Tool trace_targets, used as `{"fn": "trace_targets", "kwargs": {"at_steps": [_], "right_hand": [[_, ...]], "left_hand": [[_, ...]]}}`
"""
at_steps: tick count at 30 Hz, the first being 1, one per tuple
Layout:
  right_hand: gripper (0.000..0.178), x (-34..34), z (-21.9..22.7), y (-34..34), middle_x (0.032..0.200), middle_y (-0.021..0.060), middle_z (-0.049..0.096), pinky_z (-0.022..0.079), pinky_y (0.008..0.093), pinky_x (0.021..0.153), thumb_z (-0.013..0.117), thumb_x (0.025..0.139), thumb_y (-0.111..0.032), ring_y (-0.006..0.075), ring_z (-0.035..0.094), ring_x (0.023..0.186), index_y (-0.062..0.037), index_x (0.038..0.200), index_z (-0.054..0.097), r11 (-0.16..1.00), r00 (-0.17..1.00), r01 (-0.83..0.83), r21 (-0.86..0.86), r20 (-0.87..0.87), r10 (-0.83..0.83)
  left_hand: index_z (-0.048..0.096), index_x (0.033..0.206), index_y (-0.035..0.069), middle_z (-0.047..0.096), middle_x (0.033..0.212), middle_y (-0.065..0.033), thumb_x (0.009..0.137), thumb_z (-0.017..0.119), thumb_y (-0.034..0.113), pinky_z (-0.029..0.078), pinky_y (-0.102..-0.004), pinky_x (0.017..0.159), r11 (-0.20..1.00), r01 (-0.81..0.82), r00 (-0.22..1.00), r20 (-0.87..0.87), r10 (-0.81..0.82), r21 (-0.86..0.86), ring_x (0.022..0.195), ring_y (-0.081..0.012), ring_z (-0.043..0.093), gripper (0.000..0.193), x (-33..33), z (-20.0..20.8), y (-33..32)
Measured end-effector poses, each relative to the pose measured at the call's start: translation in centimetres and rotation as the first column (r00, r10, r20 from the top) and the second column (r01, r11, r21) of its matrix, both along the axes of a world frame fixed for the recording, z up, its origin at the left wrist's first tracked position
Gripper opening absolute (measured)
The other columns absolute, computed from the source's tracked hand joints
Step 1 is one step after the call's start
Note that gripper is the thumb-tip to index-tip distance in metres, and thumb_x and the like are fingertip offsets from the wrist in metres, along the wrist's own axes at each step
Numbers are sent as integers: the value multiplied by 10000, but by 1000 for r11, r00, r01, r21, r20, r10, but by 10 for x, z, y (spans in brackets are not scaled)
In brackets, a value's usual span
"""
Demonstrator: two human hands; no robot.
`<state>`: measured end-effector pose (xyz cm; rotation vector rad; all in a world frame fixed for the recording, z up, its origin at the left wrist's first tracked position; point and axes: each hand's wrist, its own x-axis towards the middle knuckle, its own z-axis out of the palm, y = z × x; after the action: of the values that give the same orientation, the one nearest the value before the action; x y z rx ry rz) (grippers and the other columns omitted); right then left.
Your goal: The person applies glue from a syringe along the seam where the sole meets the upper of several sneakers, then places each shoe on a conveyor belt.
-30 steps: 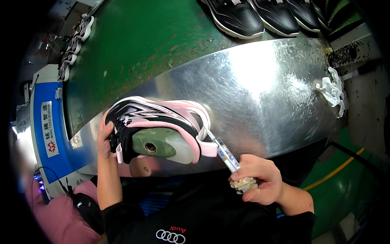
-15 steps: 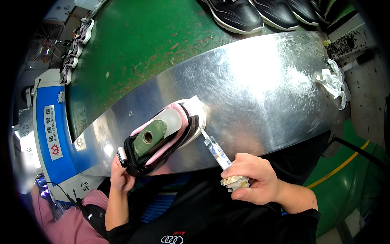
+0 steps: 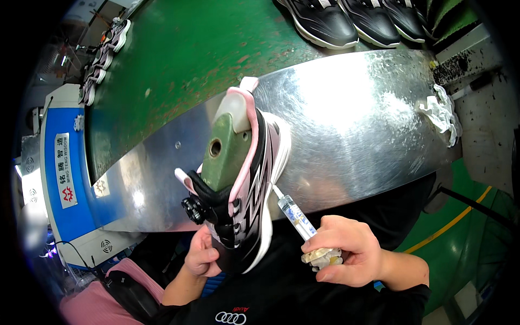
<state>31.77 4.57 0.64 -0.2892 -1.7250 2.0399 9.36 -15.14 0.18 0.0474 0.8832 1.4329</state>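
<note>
A black and pink sneaker (image 3: 264, 162) with a white sole stands tilted over the near part of the metal table, its heel pointing away from me. Inside its opening sits a green shoe last (image 3: 219, 157). My left hand (image 3: 203, 253) grips the shoe at its toe end, partly hidden beneath it. In my right hand (image 3: 346, 250) is a clear syringe (image 3: 297, 218) with blue markings, its plunger end wrapped in pale, crumpled material. The syringe's nozzle points at the seam between the shoe's upper and sole; whether it touches cannot be told.
A shiny metal plate (image 3: 346, 146) borders a green conveyor belt (image 3: 179, 59). Black shoes (image 3: 325, 24) stand at the far right, and pink-grey shoes (image 3: 103, 59) line the far left. Crumpled white tissue (image 3: 441, 114) lies at the right edge. A blue and white machine panel (image 3: 65, 168) is at left.
The shoe has swung round and tipped, so its side and sole edge now face the syringe. My left hand moved right and nearer to me; the right hand shifted slightly right and nearer.
</note>
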Motion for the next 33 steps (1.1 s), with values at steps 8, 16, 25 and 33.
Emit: {"fn": "trace_targets", "kwargs": {"at_steps": [8, 16, 25, 33], "right_hand": [[330, 15, 38, 4, 839, 56, 664, 415, 294, 563, 765, 716, -166, 198, 536, 623, -35, 997, 653, 993, 989, -114, 7, 91, 113], [385, 49, 64, -3, 764, 79, 666, 326, 272, 460, 770, 742, -298, 153, 483, 521, 5, 947, 653, 992, 997, -47, 113, 63, 40], [336, 72, 101, 2, 756, 79, 658, 339, 323, 530, 726, 769, -292, 212, 567, 571, 5, 896, 631, 950, 992, -44, 310, 130, 3], [386, 93, 93, -6, 713, 70, 644, 309, 253, 440, 753, 737, -402, 147, 442, 493, -46, 863, 678, 863, 977, 25, 504, 169, -127]], "left_hand": [[160, 1426, -7, 366, 1395, -209, 720, 559, -62, 297, -483, 1075, 994, 71, 932, 350, -96, 83, 1287, -334, 391, 813, 19, -15, 9], [433, 1303, -12, 539, 1244, -184, 750, 508, -129, 407, -410, 985, 969, 200, 821, 515, -246, 144, 1160, -292, 520, 571, 44, -28, 48], [546, 1193, 2, 592, 1177, -136, 861, 557, -1, 425, -391, 987, 896, 314, 756, 488, -436, 314, 1096, -257, 567, 331, 67, -44, 94], [572, 1150, 41, 615, 1126, -109, 844, 597, -21, 479, -358, 940, 911, 271, 774, 493, -398, 309, 1067, -220, 583, 314, 78, -44, 119]]}}
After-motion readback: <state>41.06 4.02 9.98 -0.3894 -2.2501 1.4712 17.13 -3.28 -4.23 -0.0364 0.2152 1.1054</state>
